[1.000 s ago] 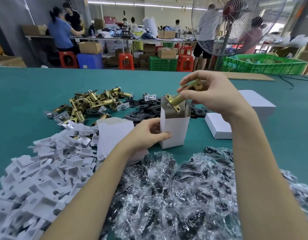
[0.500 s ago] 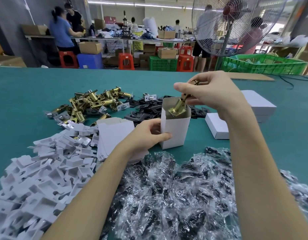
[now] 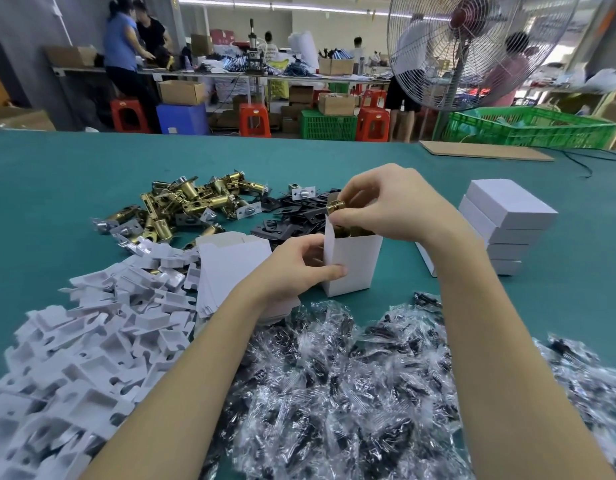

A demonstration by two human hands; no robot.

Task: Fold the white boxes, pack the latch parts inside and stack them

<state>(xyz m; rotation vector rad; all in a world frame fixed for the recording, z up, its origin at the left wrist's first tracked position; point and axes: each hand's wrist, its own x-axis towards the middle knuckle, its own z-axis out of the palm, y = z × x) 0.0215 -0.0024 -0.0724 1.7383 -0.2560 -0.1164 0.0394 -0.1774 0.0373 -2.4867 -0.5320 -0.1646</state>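
A white box [image 3: 355,261] stands upright and open-topped on the green table. My left hand [image 3: 296,271] grips its left side, thumb across the front. My right hand [image 3: 396,206] pinches the top end of a brass latch [image 3: 335,206] whose lower part is inside the box. A pile of brass latches [image 3: 192,206] lies at the back left, with black plates [image 3: 292,216] beside it. Flat white box blanks [image 3: 230,265] lie left of the box. A stack of closed white boxes [image 3: 504,223] stands to the right.
White cardboard inserts [image 3: 91,334] heap at the left front. Clear bags of black screws [image 3: 351,393] cover the near table. A cardboard sheet [image 3: 483,150] lies at the far edge. A fan [image 3: 472,46], green crates [image 3: 528,126] and people stand beyond.
My right hand has turned the brass latch upright and lowered it into the box. My left hand has kept its hold on the box.
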